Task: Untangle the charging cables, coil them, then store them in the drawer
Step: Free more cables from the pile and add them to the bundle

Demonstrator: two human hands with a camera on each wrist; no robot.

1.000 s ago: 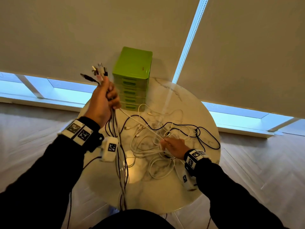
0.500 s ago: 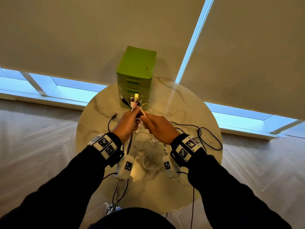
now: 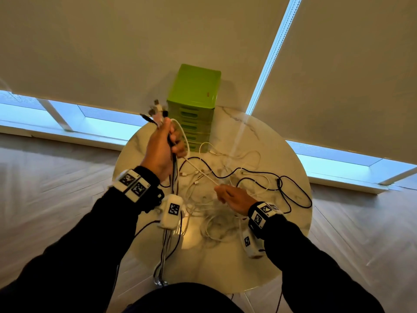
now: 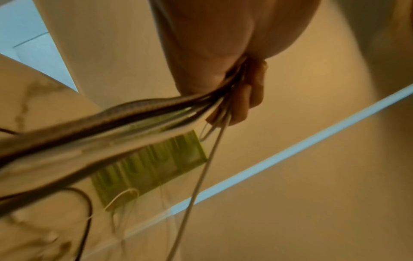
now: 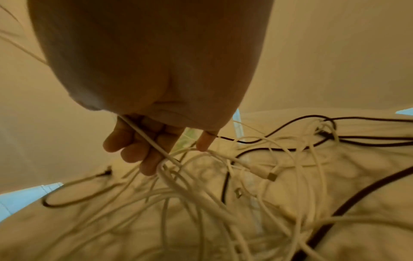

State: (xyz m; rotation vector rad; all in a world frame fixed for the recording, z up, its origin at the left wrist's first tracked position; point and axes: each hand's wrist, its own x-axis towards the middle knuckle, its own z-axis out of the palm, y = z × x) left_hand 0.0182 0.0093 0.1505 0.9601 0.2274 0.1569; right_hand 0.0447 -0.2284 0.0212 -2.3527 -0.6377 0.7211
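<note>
Nearest me, short of the green drawer unit, the right hand pinches one white cable low over the tangle of cables on the round worktop. Closer to the drawer unit, the left hand is raised, fist curled round a bundle of cable ends, plugs sticking up. I judge untangling is in hand; next, that white cable needs drawing free of the heap without dragging the others off the worktop
</note>
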